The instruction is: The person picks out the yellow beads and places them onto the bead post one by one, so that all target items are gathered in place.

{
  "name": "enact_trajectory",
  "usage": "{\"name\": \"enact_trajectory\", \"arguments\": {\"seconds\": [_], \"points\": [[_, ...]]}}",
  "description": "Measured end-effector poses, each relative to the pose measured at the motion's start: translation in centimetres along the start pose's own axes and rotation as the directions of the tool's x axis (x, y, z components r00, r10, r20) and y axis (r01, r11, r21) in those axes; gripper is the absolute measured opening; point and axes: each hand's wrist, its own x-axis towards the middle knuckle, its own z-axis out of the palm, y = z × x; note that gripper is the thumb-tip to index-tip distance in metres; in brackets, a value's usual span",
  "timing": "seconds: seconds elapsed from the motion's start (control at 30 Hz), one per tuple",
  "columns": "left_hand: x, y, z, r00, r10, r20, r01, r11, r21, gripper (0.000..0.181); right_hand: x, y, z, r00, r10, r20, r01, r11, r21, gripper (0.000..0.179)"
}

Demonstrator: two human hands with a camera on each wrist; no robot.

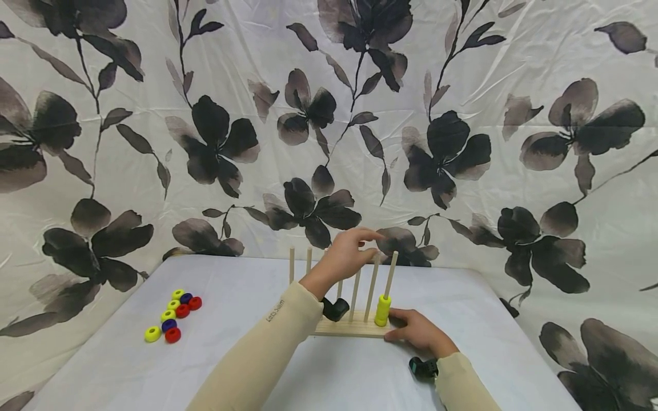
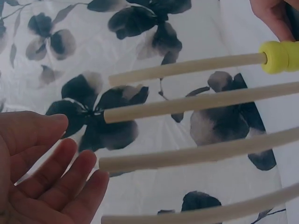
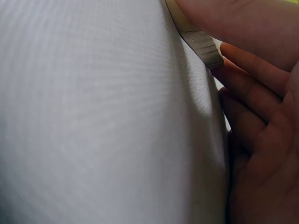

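A wooden peg stand with several upright pegs stands at the middle of the table. Yellow rings are stacked low on its rightmost peg. My left hand hovers by the peg tops, fingers loosely bent and nothing between them; the left wrist view shows its fingertips beside the bare tips of the pegs. With my right hand I grip the stand's right end, next to the yellow stack. In the right wrist view the thumb lies along the base's end, with fingers on its other side.
Loose yellow, blue and red rings lie in a cluster on the table's left, among them a yellow ring and a red ring. A floral cloth hangs behind the white-covered table.
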Motion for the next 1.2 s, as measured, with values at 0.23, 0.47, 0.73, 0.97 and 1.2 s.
{"name": "enact_trajectory", "arguments": {"seconds": [0.23, 0.47, 0.73, 0.97, 1.2], "points": [[-1.0, -0.8, -1.1, 0.999, -0.010, -0.039, 0.011, 1.000, 0.010, 0.031, 0.1, 0.3, 0.2, 1.000, 0.003, 0.004, -0.003, 1.000, 0.005, 0.078], [-2.0, -1.3, -2.4, 0.998, -0.039, -0.052, 0.042, 0.998, 0.055, 0.033, -0.2, -0.1, 0.2, 1.000, 0.014, 0.004, -0.014, 1.000, 0.005, 0.078], [-3.4, -2.6, -4.0, 0.994, -0.045, -0.103, 0.056, 0.994, 0.099, 0.033, -0.2, -0.2, 0.2, 1.000, 0.030, 0.002, -0.030, 1.000, -0.001, 0.078], [-4.7, -4.0, -5.8, 0.991, -0.060, -0.116, 0.075, 0.989, 0.127, 0.035, -0.1, -0.1, 0.1, 1.000, 0.023, -0.006, -0.023, 1.000, 0.009, 0.079], [-6.1, -5.3, -7.6, 0.986, -0.101, -0.136, 0.120, 0.983, 0.142, 0.036, 0.1, 0.0, 0.0, 1.000, 0.024, 0.014, -0.024, 0.999, 0.021, 0.082]]}}
